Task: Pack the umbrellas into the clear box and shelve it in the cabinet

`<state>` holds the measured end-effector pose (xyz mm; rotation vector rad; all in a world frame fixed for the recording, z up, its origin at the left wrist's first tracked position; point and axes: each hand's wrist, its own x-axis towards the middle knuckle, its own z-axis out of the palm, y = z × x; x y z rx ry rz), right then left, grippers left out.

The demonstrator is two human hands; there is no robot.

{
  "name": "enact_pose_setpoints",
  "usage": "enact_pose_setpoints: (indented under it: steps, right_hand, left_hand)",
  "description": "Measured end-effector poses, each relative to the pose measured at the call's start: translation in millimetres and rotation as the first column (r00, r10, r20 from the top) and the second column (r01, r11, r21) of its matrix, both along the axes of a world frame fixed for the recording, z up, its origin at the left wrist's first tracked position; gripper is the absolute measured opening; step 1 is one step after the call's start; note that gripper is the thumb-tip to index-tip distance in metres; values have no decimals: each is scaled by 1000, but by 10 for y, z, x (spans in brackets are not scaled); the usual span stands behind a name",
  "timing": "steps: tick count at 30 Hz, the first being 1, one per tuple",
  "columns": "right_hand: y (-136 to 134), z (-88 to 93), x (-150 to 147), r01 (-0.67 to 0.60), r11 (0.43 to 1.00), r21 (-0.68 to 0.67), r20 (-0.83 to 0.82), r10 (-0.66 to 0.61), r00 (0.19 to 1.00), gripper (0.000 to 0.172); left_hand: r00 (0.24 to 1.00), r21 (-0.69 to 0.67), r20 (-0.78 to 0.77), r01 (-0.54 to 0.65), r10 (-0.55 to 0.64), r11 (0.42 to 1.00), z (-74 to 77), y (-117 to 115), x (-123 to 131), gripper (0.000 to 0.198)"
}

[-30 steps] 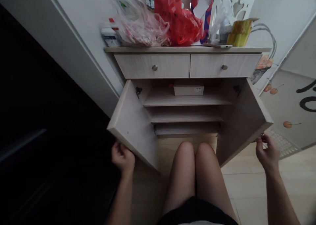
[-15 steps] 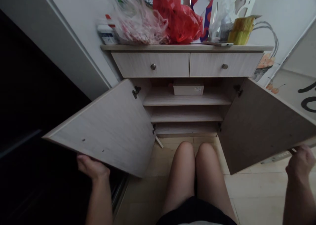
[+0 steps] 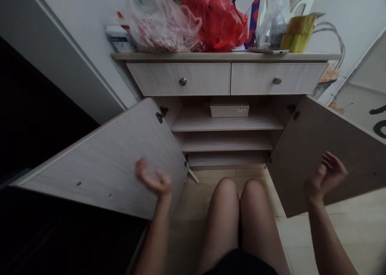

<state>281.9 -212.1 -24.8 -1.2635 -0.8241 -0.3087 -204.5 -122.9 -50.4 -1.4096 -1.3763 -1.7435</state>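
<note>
Two pale wood-grain cabinet doors stand swung wide, the left door (image 3: 102,162) and the right door (image 3: 356,158). My left hand (image 3: 153,178) hangs open in front of the left door, its fingers curved and holding nothing. My right hand (image 3: 327,176) is open before the right door, also empty. Neither hand clearly touches a door. Between them, the cabinet's shelves (image 3: 226,124) hold a white box (image 3: 229,111) on the upper level. The lowest shelf is partly shaded.
Two drawers with round metal knobs (image 3: 182,81) sit under the cabinet top (image 3: 223,56). On top are a red plastic bag (image 3: 214,21), a clear bag (image 3: 159,25), a phone (image 3: 268,50) and a yellow-green package (image 3: 297,33). My knees are below the cabinet, on a tiled floor (image 3: 331,234).
Both doors have swung wider outward. My hands have let go of the doors' lower edges and moved up and inward in front of them.
</note>
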Motion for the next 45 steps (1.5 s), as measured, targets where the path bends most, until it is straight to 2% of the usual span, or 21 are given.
enact_pose_setpoints:
  steps: [3,6,8,11,13,16,19,21,24,29,33,39,45]
  right_hand:
    - [580,48,-187,-256,966,-43,-2,256,967,50]
    - [1065,32,-333,-375,922,-94,-54,371,927,49]
    - [1263,-31,-433,-414,903,-114,-90,406,909,50]
    - [1403,-177,-555,-448,884,-135,-126,433,892,50]
    - [1452,-271,-585,-466,873,-144,-145,447,883,49]
    - [1529,-359,-534,-483,857,-179,-158,460,874,48]
    - [1626,-393,-422,-485,848,-216,-149,462,874,47]
    - [1698,-416,-366,-489,843,-226,-144,467,872,47]
    - [1809,-487,-367,-495,838,-229,-160,469,868,48]
    - [1927,-626,-503,-541,806,-240,-212,500,840,51]
    - [1905,-663,-516,-571,781,-254,-233,523,820,54]
    - [1784,-674,-420,-570,784,-247,-252,516,819,52]
    - [1748,-689,-494,-609,756,-242,-280,546,789,55]
  left_hand:
    - [964,-258,-122,199,-236,945,155,591,443,50]
    - [876,-479,-251,258,-413,839,360,1260,880,50]
    - [811,-599,-332,213,-481,772,504,1697,1150,50]
    - [719,-718,-422,107,-552,688,701,2279,1506,51]
    - [698,-755,-450,36,-558,654,804,2598,1702,52]
    - [690,-796,-465,-51,-555,603,902,2971,1910,53]
    - [697,-842,-454,-131,-554,524,928,3219,1986,54]
    - [708,-856,-447,-159,-547,493,912,3310,1965,53]
    - [719,-851,-452,-170,-528,497,876,3345,1884,49]
    - [705,-814,-511,-212,-492,541,873,3257,1794,46]
    - [665,-776,-555,-197,-500,600,848,3151,1669,49]
    - [653,-709,-563,-67,-506,702,725,2950,1122,50]
    - [613,-684,-619,-113,-491,721,715,2642,475,49]
